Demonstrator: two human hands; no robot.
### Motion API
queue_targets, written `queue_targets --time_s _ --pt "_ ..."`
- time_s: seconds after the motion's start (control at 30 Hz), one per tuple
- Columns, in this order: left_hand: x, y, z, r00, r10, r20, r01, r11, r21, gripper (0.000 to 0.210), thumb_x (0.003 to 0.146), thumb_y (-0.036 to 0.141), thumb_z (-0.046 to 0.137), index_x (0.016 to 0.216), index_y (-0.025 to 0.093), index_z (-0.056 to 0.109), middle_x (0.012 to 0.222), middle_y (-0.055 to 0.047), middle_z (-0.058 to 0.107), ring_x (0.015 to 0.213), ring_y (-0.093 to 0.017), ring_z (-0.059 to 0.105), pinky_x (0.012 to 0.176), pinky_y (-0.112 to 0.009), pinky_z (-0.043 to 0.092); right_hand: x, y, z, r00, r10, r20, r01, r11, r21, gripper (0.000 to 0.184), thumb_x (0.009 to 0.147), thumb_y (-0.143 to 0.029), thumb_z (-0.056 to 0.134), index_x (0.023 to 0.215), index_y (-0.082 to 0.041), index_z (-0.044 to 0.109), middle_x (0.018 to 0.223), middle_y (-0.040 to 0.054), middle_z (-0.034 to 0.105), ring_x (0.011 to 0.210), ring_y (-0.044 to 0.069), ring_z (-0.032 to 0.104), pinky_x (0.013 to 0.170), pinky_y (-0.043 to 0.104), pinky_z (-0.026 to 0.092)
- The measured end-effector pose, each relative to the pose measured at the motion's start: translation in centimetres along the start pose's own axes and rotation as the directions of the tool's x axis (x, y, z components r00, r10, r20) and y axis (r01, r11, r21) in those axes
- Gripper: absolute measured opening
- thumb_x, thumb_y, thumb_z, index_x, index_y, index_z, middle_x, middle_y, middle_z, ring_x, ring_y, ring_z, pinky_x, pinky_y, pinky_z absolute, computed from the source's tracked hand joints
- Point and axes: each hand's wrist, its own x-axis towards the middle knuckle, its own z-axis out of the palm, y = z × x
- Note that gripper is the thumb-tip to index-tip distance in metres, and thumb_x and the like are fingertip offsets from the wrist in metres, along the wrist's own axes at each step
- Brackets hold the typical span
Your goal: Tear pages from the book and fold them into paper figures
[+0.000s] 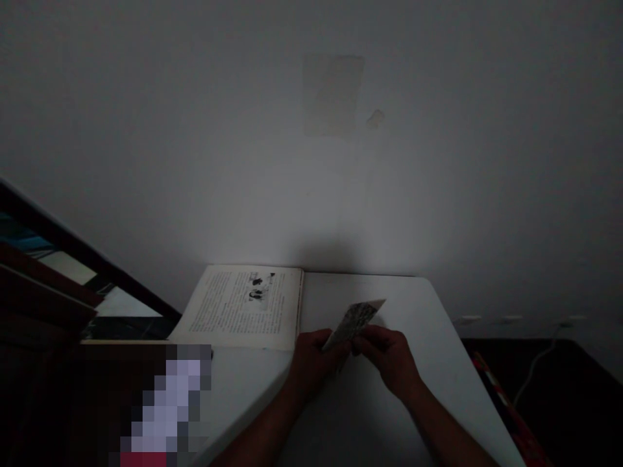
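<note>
A folded piece of printed paper (354, 320) is held above the white table (384, 285), tilted up toward the right. Dark print covers the side I see, and a pale, plain tip shows at its upper right. My left hand (316, 357) is closed on the paper's lower left part, thumb across it. Fingers of my right hand (389, 357) pinch its lower right edge. The hands nearly meet at the paper's bottom, where the fingertips are partly hidden in dim light.
An open book (238, 308) with text and a small picture lies at the table's back left. A pale wall (243, 162) rises behind the table. Dark wooden furniture (39, 305) stands left; a white cable (533, 370) hangs at right. One area at lower left is pixelated.
</note>
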Motion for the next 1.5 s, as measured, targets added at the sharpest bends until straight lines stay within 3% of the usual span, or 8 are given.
queue_targets --time_s 0.17,0.33,0.53,0.67,1.03,1.5 --pt "0.3 -0.5 0.0 0.999 0.023 0.024 -0.02 0.994 -0.111 0.025 0.07 0.036 0.064 0.072 0.011 0.067 0.061 0.0 0.057 0.057 -0.012 0.049 0.054 -0.021 0.037 0.1 0.6 -0.5 0.999 0.026 0.029 -0.026 0.999 0.018 0.019 0.073 -0.032 0.064 0.063 -0.016 0.063 0.057 -0.0005 0.061 0.055 0.013 0.055 0.054 0.024 0.044" --pt "0.6 -0.7 -0.3 0.998 0.045 -0.047 -0.046 0.999 -0.005 0.027 0.07 0.035 0.064 0.056 0.012 0.06 0.049 0.005 0.041 0.048 -0.008 0.036 0.046 -0.019 0.026 0.0 0.6 -0.4 0.997 0.062 0.039 -0.064 0.997 0.046 0.017 0.072 -0.033 0.066 0.07 -0.017 0.066 0.062 0.0004 0.064 0.06 0.014 0.059 0.059 0.026 0.046" --pt "0.7 -0.9 -0.5 0.999 0.029 -0.045 -0.029 1.0 0.003 0.032 0.069 0.037 0.064 0.051 0.013 0.056 0.048 0.006 0.036 0.047 -0.007 0.031 0.045 -0.019 0.025 0.0 0.4 -0.4 0.998 0.059 0.033 -0.059 0.998 0.0 0.017 0.072 -0.034 0.065 0.074 -0.017 0.067 0.069 0.0028 0.068 0.066 0.017 0.062 0.063 0.028 0.049" --pt "0.7 -0.8 -0.7 1.0 0.015 -0.002 -0.015 1.0 -0.007 0.031 0.072 0.038 0.061 0.054 0.012 0.06 0.049 0.004 0.042 0.048 -0.008 0.036 0.046 -0.02 0.027 0.1 0.7 -0.6 0.992 0.091 0.082 -0.096 0.994 0.054 0.019 0.072 -0.035 0.065 0.074 -0.017 0.067 0.068 0.0026 0.067 0.063 0.016 0.062 0.061 0.028 0.05" --pt "0.5 -0.4 -0.8 0.998 0.035 -0.042 -0.034 0.999 0.032 0.029 0.074 0.037 0.058 0.061 0.012 0.066 0.054 0.001 0.056 0.053 -0.011 0.049 0.051 -0.02 0.036 0.2 1.1 -0.9 0.988 0.096 0.119 -0.101 0.994 0.031 0.017 0.072 -0.032 0.067 0.073 -0.015 0.067 0.063 0.0017 0.066 0.058 0.014 0.06 0.057 0.026 0.048" --pt "0.6 -0.5 -0.8 0.989 0.079 -0.122 -0.075 0.997 0.035 0.031 0.074 0.036 0.059 0.054 0.013 0.061 0.049 0.003 0.047 0.05 -0.009 0.042 0.049 -0.02 0.032 0.1 1.1 -0.7 0.977 0.12 0.177 -0.129 0.991 0.04 0.017 0.072 -0.032 0.065 0.072 -0.015 0.067 0.06 0.0006 0.063 0.056 0.013 0.057 0.056 0.026 0.046"
